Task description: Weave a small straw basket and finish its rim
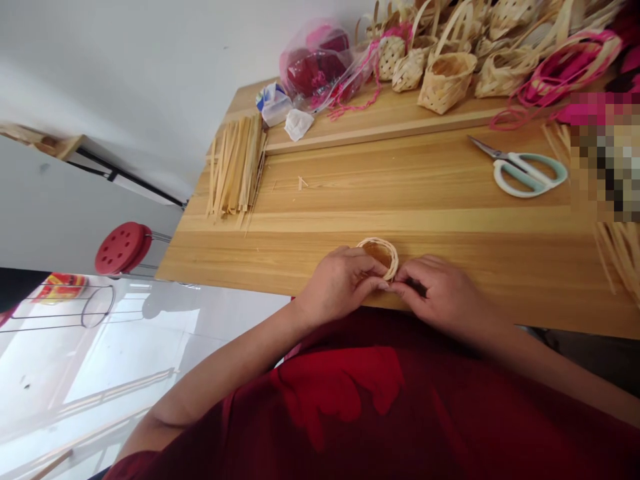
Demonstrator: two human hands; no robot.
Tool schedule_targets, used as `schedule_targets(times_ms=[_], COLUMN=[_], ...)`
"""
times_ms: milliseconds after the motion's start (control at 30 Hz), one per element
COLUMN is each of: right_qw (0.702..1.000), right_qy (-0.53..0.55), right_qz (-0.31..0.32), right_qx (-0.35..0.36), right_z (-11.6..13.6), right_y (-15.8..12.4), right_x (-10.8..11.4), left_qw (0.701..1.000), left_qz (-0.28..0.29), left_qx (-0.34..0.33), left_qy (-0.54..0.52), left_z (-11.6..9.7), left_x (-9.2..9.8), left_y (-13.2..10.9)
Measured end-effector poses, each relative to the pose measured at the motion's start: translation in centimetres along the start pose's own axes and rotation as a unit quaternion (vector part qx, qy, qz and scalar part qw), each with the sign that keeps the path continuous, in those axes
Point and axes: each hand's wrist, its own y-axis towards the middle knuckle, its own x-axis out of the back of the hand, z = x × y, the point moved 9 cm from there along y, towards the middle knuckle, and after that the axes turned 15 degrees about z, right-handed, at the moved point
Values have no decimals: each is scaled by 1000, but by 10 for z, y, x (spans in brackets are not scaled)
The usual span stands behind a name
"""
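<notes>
A small ring of woven bamboo strips (393,252) is held over the near edge of the wooden table (350,200). My left hand (343,279) pinches the ring on its near left side, thumb and fingers closed on the rim. On the near right of the same rim, my right hand (437,287) is closed too, its thumb and fingertips meeting close to the left thumb. The fingertips cover the point where the two hands meet, so any strip end there is hidden.
Scissors (530,175) with pale handles lie at the right. A bundle of flat bamboo strips (235,167) lies at the left, with more strips (623,257) at the right edge. Small woven baskets (447,80) and a clear bag (320,67) with red contents stand along the back.
</notes>
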Motion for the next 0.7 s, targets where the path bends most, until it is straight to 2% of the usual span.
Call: schedule_targets(times_ms=[200,367,500,600,700], right_qw=[999,994,990,991,994], right_qy=[-32,-112,-143,-128,-110], right_qz=[3,1,3,13,16], right_qx=[11,-2,-4,-23,-23], right_z=[-2,-2,-1,-6,-9], right_y=[-1,1,4,4,3], right_x=[-5,-12,-13,-14,-14], left_qw=[995,989,987,992,998], left_qz=[3,-64,-102,-90,-51], left_qx=[21,3,24,44,16], left_qy=[94,132,118,79,20], left_z=[0,3,9,14,13], left_x=[-5,-9,-11,-10,-6], left_y=[4,1,-1,-1,-2])
